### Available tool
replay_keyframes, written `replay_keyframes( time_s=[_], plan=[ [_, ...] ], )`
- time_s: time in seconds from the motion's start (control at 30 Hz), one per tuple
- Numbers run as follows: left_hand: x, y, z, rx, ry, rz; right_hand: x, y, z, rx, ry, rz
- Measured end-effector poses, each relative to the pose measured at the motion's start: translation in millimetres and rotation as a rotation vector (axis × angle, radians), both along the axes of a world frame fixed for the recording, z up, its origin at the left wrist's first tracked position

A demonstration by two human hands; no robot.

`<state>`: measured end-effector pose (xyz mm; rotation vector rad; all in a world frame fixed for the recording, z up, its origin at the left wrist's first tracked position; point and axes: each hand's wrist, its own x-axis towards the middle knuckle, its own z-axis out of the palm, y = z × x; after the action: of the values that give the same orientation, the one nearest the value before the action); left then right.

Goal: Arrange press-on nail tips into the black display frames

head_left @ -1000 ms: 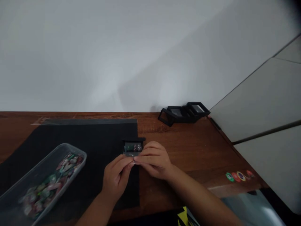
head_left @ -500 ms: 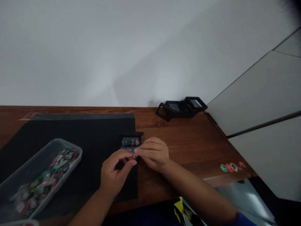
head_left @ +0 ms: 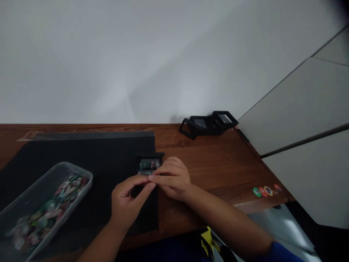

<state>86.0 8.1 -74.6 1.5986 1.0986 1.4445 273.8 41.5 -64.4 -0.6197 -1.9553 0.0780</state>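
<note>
My left hand is closed in a pinch, thumb and index finger meeting the fingertips of my right hand. Between them is a small clear pinkish piece, now almost fully covered by the fingers. My right hand is also pinched, its fingers curled together. Just beyond the fingertips sits a small open black box with its lid raised. Inside it lie a dark green piece and two dotted pieces that look like dice, one reddish and one clear. My right fingers hide part of the box's near side.
A clear plastic tub holding many colourful polished stones stands on the black mat at left. Several black frame-like boxes lie by the wall. Several round coloured chips sit near the desk's right front edge.
The pinkish piece between my fingertips has become hidden as the fingers close over it. Both hands stay by the box. The whole view has shifted slightly.
</note>
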Motion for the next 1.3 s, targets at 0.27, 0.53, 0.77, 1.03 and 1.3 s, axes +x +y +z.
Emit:
replay_keyframes(
  time_s=[0.27, 0.53, 0.77, 1.03, 1.3],
  plan=[
    [-1.2, 2.1, 4.5, -0.137, -0.162, -0.038, 0.2, -3.8, 9.3, 0.115, -0.137, -0.059],
    [0.1, 3.8, 6.7, -0.251, -0.238, -0.004, -1.1, -5.6, 14.9, -0.010, -0.210, -0.018],
    [-3.9, 6.2, -0.5, -0.412, -0.240, -0.030, 0.4, -2.9, 6.3, -0.081, -0.229, -0.049],
    [-4.8, 10.0, 4.9, -0.552, -0.249, -0.199, -0.6, -5.3, 8.7, -0.189, -0.183, -0.016],
    [-10.1, 9.2, 3.9, -0.477, -0.294, -0.013, 1.5, -1.5, 2.6, -0.250, -0.147, -0.021]
  ],
)
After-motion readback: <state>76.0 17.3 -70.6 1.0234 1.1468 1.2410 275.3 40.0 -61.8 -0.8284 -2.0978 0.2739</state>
